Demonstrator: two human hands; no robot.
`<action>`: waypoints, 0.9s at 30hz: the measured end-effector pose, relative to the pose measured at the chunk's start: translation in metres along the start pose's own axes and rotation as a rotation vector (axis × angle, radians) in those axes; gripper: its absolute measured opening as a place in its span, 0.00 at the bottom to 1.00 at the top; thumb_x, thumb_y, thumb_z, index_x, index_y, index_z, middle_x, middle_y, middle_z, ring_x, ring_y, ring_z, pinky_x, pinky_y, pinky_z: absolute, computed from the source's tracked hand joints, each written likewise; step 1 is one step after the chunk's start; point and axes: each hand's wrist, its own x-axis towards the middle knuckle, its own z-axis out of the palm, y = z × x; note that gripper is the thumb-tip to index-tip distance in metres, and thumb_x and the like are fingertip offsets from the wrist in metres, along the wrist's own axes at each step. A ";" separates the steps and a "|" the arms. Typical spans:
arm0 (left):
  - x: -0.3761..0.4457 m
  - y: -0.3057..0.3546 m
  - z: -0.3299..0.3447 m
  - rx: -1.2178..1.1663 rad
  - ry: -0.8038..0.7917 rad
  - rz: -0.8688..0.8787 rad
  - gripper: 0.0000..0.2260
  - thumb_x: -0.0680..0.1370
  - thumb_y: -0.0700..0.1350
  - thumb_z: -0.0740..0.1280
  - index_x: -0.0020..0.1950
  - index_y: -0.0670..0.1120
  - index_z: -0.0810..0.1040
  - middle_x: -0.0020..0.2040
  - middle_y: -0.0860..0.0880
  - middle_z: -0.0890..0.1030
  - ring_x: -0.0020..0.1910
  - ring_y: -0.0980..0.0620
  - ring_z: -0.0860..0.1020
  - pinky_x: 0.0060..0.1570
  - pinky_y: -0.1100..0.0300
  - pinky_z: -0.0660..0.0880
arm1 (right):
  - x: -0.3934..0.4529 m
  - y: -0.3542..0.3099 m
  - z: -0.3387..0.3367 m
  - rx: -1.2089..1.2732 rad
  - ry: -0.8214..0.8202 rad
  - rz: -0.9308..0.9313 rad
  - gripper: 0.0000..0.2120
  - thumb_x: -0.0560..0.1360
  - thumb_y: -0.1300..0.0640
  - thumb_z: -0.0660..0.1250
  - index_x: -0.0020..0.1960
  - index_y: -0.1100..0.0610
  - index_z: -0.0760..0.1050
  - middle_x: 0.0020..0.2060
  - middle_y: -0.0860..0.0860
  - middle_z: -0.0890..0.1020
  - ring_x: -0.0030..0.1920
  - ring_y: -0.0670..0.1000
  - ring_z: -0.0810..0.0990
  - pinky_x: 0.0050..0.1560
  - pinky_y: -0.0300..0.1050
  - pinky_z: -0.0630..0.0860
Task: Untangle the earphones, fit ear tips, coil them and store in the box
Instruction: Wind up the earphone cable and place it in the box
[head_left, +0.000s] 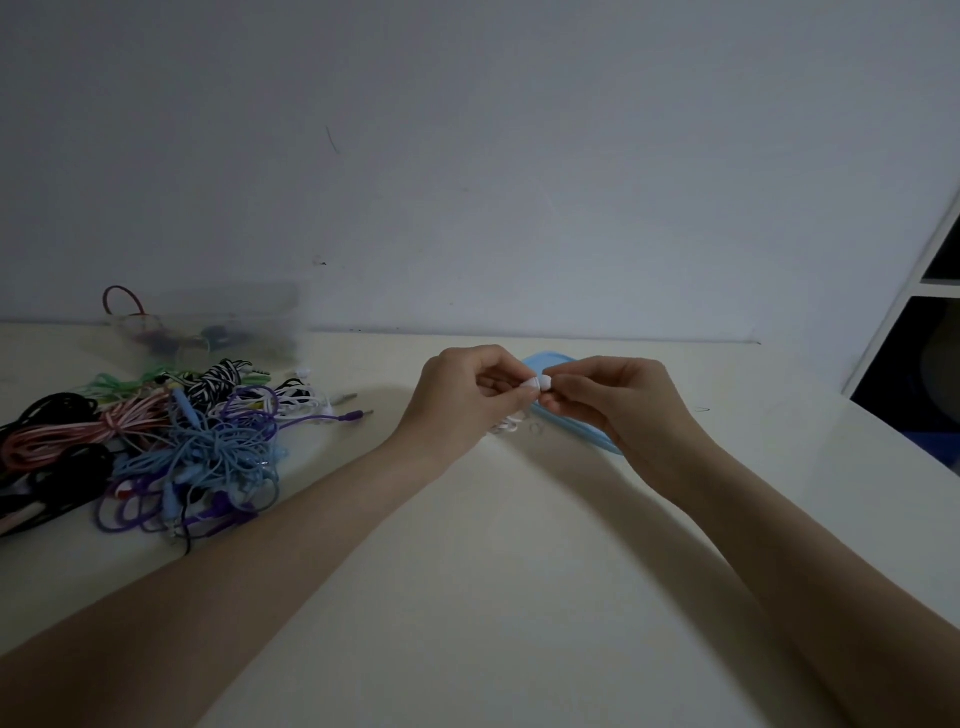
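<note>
Above the table's middle, my left hand (470, 395) pinches a white earbud (531, 387) between thumb and fingertips. My right hand (618, 402) pinches a white ear tip (546, 383) that touches the earbud's end. A bit of the white cable (506, 427) hangs below my left hand. A tangled pile of earphones (156, 441) in blue, purple, pink, black, green and striped cords lies at the left. A clear plastic box (208, 332) with a few coiled earphones inside stands behind the pile.
A light blue lid (571, 426) lies flat on the cream table (493, 571) under my hands. Small clear ear tips (535, 429) lie beside it. A white shelf unit (914, 312) stands at the right, a white wall behind.
</note>
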 end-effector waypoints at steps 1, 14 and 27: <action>0.000 0.001 -0.001 0.013 -0.012 0.005 0.01 0.71 0.38 0.73 0.41 0.43 0.82 0.36 0.49 0.84 0.35 0.56 0.81 0.35 0.64 0.77 | 0.000 0.000 0.000 0.006 0.000 0.008 0.05 0.73 0.70 0.65 0.43 0.68 0.80 0.38 0.59 0.84 0.37 0.49 0.83 0.48 0.37 0.80; -0.001 0.001 -0.001 0.021 -0.087 0.020 0.02 0.72 0.39 0.72 0.41 0.42 0.81 0.38 0.45 0.84 0.30 0.58 0.78 0.33 0.67 0.74 | -0.001 0.002 -0.003 0.057 -0.103 0.059 0.09 0.74 0.70 0.62 0.41 0.66 0.80 0.40 0.61 0.81 0.38 0.47 0.82 0.49 0.37 0.79; 0.000 0.000 -0.002 -0.161 -0.023 -0.136 0.05 0.71 0.35 0.71 0.40 0.44 0.80 0.38 0.46 0.83 0.34 0.59 0.80 0.38 0.69 0.76 | -0.001 0.001 0.001 0.073 -0.033 0.000 0.05 0.73 0.71 0.64 0.42 0.67 0.79 0.35 0.57 0.83 0.36 0.48 0.82 0.46 0.35 0.79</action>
